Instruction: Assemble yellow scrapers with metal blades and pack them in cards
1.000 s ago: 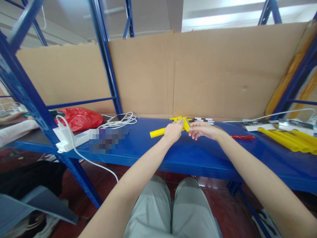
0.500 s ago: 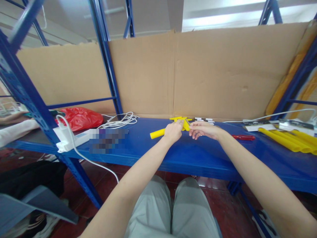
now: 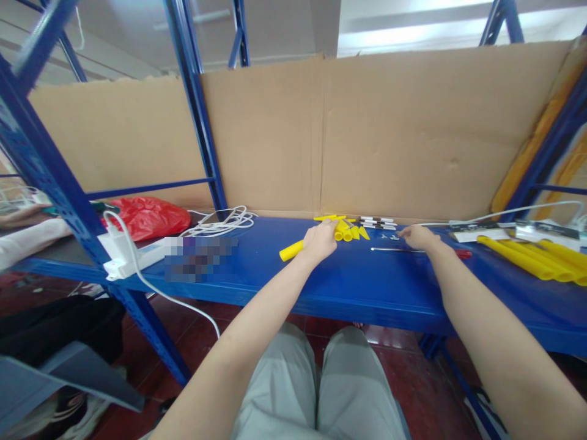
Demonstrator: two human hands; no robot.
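My left hand point(image 3: 321, 241) is closed around a yellow tube point(image 3: 290, 251), whose near end sticks out to the left below the wrist. Just beyond the knuckles lie several short yellow pieces point(image 3: 347, 233), some round-ended and some pointed. My right hand point(image 3: 420, 237) reaches down to the blue shelf, fingertips drawn together beside a few small metal parts point(image 3: 389, 237); whatever they pinch is too small to make out. Beneath this hand a screwdriver lies across the shelf, its thin shaft point(image 3: 389, 249) pointing left and its red handle point(image 3: 463, 253) partly behind the wrist.
Black-and-white sticks point(image 3: 376, 223) lie by the cardboard wall point(image 3: 389, 134). Long yellow tubes point(image 3: 523, 260) rest at the right. A white power strip point(image 3: 142, 255), coiled white cable point(image 3: 224, 221) and red bag point(image 3: 149, 217) are at the left, with another person's arm point(image 3: 34, 241) beyond the post.
My right hand has moved right, away from the yellow pieces near my left hand, and down to the small metal parts. The screwdriver shaft is now uncovered. My left hand stays nearly in place.
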